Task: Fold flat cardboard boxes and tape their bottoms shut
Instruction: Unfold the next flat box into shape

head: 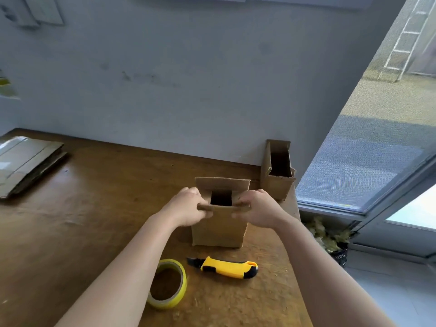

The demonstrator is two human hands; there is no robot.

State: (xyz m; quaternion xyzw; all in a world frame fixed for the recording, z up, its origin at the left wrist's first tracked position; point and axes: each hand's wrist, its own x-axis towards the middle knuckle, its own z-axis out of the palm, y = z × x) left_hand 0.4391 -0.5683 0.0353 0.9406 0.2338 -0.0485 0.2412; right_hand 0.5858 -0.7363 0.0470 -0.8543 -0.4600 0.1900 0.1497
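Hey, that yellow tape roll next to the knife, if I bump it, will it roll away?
Probably not: the tape roll lies flat on the table, so a nudge should slide it, not roll it. It is a thin hollow ring, so likely light and easily shoved. The left forearm passes close over it, so a bump seems possible.

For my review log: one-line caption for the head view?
Left hand and right hand pinch the flaps of a box; tape and knife lie nearby.

Tape roll (pixel 168 283) left of knife (pixel 226 267), before box (pixel 219 223)
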